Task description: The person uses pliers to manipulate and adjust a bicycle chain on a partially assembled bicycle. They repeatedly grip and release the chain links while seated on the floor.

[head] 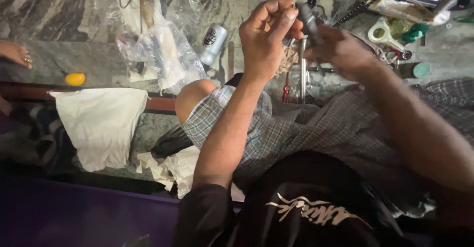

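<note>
1. Sitting between the two raised hands, a small dark metal part (309,23) was held above the person's lap, over the stone floor (59,54); its long axis ran roughly upright, tilted a little toward the left hand.
2. The right hand (340,49) was wrapped around the part's lower end, fingers pressed together on it; the left hand (269,34) was curled, thumb and forefinger pinching at or just beside the part's upper end. Both hands were touching or nearly touching it, the right seeming to carry it.
3. Just below the part, a slim upright metal rod (302,69) stood in line with it, beside a red-handled tool (285,90); whether rod and part were joined could not be told.
4. Farther out on the floor lay a silver canister (213,42) next to a crumpled clear plastic bag (163,54), a white cloth (101,123), a small yellow object (75,79), and a white tape dispenser (384,33) near a chain (363,5).
5. Motion blur smeared the right hand, so its exact fingertip contact was hard to make out, and what the left fingertips pinched was hidden. A bare foot (16,53) of another person was cut off at the left edge.
</note>
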